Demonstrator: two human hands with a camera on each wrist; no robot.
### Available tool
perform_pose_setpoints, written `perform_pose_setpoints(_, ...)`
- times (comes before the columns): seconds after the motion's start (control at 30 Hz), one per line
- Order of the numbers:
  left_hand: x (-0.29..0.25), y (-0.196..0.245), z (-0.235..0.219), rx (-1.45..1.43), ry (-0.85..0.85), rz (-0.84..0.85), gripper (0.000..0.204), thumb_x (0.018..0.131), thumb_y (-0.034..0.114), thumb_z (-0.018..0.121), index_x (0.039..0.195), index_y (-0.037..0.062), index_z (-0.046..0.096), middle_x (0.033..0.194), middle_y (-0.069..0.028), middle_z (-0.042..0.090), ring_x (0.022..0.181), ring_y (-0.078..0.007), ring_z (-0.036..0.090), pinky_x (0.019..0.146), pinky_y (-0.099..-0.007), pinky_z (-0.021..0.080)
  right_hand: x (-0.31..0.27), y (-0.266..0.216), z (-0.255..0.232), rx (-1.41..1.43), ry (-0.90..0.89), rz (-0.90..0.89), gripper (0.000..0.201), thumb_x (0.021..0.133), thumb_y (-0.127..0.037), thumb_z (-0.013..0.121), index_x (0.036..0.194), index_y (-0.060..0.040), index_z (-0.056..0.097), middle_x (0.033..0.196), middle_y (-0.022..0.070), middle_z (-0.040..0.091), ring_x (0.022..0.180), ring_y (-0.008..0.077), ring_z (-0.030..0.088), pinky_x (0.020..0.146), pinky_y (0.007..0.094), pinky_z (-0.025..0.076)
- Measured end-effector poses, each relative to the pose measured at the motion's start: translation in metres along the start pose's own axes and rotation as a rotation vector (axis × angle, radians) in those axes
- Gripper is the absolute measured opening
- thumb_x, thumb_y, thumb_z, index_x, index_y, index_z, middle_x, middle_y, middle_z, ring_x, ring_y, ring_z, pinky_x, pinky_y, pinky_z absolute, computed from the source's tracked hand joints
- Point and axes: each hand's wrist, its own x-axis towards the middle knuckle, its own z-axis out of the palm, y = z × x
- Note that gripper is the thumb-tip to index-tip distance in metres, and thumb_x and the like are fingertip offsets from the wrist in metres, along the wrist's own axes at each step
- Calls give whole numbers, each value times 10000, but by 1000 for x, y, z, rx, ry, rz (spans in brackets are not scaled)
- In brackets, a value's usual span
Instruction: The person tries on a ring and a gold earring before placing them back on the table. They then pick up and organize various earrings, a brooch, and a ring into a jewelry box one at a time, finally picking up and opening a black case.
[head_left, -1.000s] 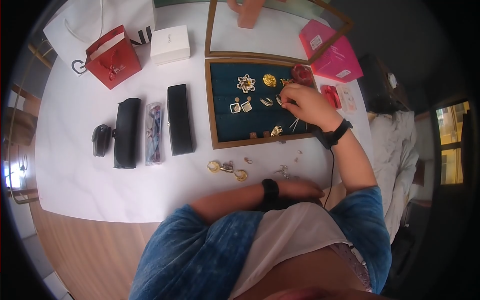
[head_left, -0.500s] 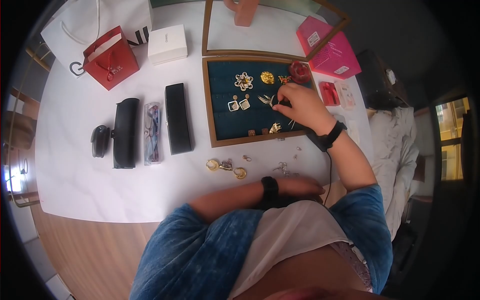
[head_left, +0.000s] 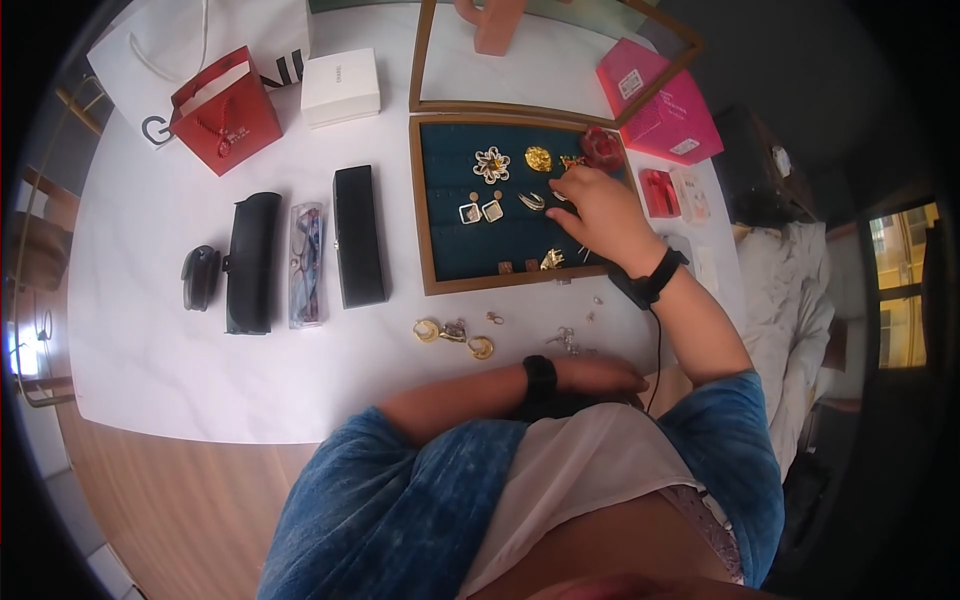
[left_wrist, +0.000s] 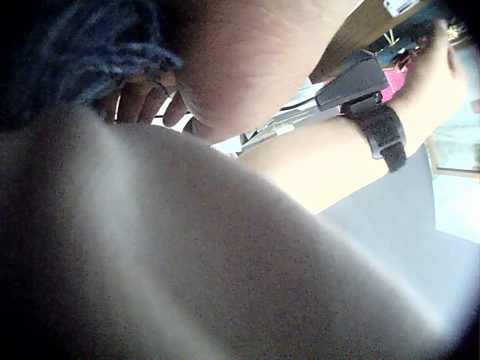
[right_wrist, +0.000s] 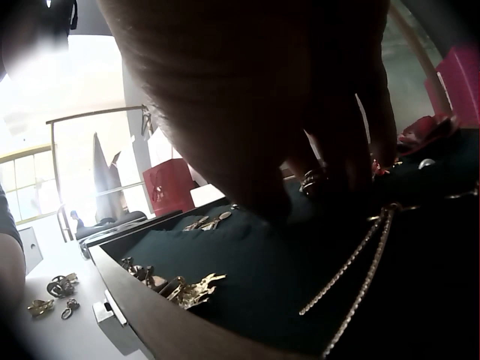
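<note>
A wooden-framed jewelry box (head_left: 424, 230) with dark teal lining lies under my right hand (head_left: 605, 215). Its thumb and forefinger stand apart at a silver hoop earring (head_left: 559, 196); a matching hoop (head_left: 531, 201) sits just left of it. Around the hand are a flower brooch (head_left: 491, 166), a gold brooch (head_left: 538, 159), a red rose ornament (head_left: 602, 150) and square drop earrings (head_left: 492, 211). In the right wrist view, a sparkling two-strand piece (right_wrist: 352, 277) hangs on the lining near the fingers. My left hand (head_left: 605, 376) rests by the table's front edge, its fingers loosely bent in the left wrist view.
The glass lid (head_left: 560, 112) stands raised behind. Loose gold hoops (head_left: 427, 331) and small pieces (head_left: 567, 341) lie before the box. To the left are black cases (head_left: 358, 240), a clear glasses case (head_left: 307, 265), a white box (head_left: 340, 88) and a red bag (head_left: 228, 112). A pink box (head_left: 665, 105) stands behind right.
My right thumb and forefinger, earlier together at the second silver hoop, have parted, and that hoop sits beside its pair. The left hand has stayed put.
</note>
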Motion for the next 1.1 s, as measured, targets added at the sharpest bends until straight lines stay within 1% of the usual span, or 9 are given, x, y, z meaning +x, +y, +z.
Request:
perform_pose_setpoints(0.27, 4, -9, -1, -53, -1, 9, 555, 1106, 376, 580, 1437, -69, 581, 1376, -174, 688, 1252, -223, 675, 1113, -342, 508, 0, 4, 0, -36, -66, -23, 226, 934, -79, 685, 1139, -34, 768, 1025, 141, 712, 1009, 354, 705, 877, 459, 582)
perform_pose_setpoints(0.4, -6, 4, 4, -57, 15, -11, 559, 1106, 382, 582, 1430, -72, 586, 1371, -173, 689, 1256, -225, 672, 1107, -344, 511, -3, 3, 0, -48, -82, -42, 225, 947, -90, 677, 1147, -42, 768, 1024, 140, 713, 982, 354, 707, 875, 454, 584)
perform_pose_setpoints(0.5, -7, 7, 4, -38, 15, -18, 569, 1106, 393, 583, 1436, -70, 582, 1375, -173, 686, 1263, -224, 666, 1107, -344, 509, -3, -9, -7, -72, -197, 41, 225, 972, -124, 700, 1181, -63, 757, 1103, 137, 728, 1032, 368, 704, 882, 456, 580)
perform_pose_setpoints(0.7, -3, 3, 1, -17, 3, -29, 577, 1104, 404, 585, 1444, -62, 579, 1385, -161, 679, 1258, -217, 660, 1107, -339, 504, -14, -2, -1, 22, -116, 47, 257, 969, -139, 684, 1199, -46, 753, 1115, 137, 733, 1030, 359, 710, 885, 471, 582)
perform_pose_setpoints(0.8, 2, -4, -1, 3, 8, -28, 568, 1104, 406, 583, 1435, -56, 587, 1383, -152, 678, 1261, -213, 653, 1110, -343, 499, -27, -12, -4, 44, 2, 20, 244, 952, -122, 711, 1181, -44, 750, 1115, 129, 742, 1016, 364, 714, 879, 470, 585)
perform_pose_setpoints(0.9, 2, -7, 1, -2, -16, -31, 551, 1103, 411, 575, 1409, -45, 608, 1381, -150, 674, 1273, -219, 637, 1120, -360, 478, -37, -35, -30, 85, 134, 10, 218, 928, -97, 741, 1141, -53, 752, 1070, 120, 737, 986, 364, 712, 854, 459, 579)
perform_pose_setpoints(0.97, -2, -1, 3, 128, -37, -8, 529, 1107, 409, 560, 1391, -33, 623, 1374, -156, 673, 1278, -234, 628, 1125, -375, 461, -55, -42, -50, 200, -6, 33, 206, 940, -112, 749, 1141, -66, 764, 1065, 101, 745, 957, 344, 714, 828, 431, 580)
perform_pose_setpoints(1.07, 11, -29, -8, 728, -178, 448, 498, 1115, 397, 533, 1370, -18, 642, 1377, -188, 662, 1283, -277, 617, 1130, -400, 443, -86, -51, -56, 334, -217, 51, 200, 909, -155, 792, 1093, -78, 776, 1018, 85, 738, 894, 327, 707, 788, 403, 571)
perform_pose_setpoints(1.1, 9, -14, -4, 687, -230, 269, 478, 1126, 382, 513, 1372, -1, 657, 1393, -221, 649, 1295, -310, 610, 1127, -418, 444, -95, -53, -55, 355, -311, 64, 214, 898, -165, 801, 1094, -83, 775, 1020, 85, 736, 902, 328, 707, 798, 403, 571)
